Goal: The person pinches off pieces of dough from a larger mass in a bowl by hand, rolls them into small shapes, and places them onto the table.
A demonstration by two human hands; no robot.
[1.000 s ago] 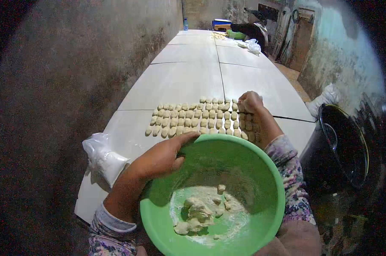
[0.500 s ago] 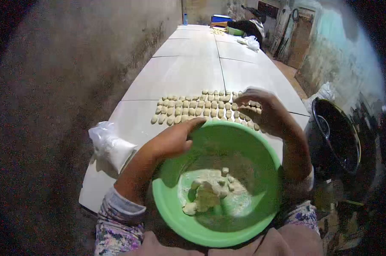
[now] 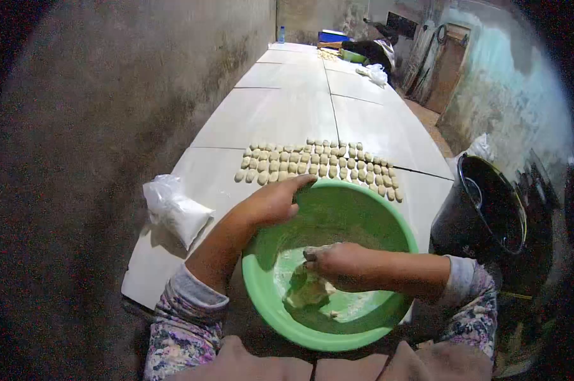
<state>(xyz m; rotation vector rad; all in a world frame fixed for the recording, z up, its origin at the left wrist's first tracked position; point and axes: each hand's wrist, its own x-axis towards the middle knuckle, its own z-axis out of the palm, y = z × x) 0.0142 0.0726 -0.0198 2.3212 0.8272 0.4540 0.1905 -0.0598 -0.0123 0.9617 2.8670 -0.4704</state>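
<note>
A green plastic basin (image 3: 328, 341) stands close in front of my body, with a lump of pale dough (image 3: 307, 293) and white flour (image 3: 356, 303) in its bottom. My left hand (image 3: 275, 202) is closed on the basin's far left rim. Inside the basin is my right hand (image 3: 339, 263), its fingers curled together at the top of the dough; the fingertips are partly hidden. Just beyond the basin, many small oval dough pieces (image 3: 323, 160) lie in rows on the white tabletop (image 3: 261, 120).
On the left of the table sits a clear plastic bag of white powder (image 3: 180, 213). A large black bucket (image 3: 464, 219) stands to the right. At the far end are another person (image 3: 363, 49), a blue container (image 3: 333, 36), a bottle (image 3: 282, 34) and a white plastic bag (image 3: 376, 75).
My right hand has moved from the right end of the dough rows back into the basin, onto the dough. My left hand stays at the rim.
</note>
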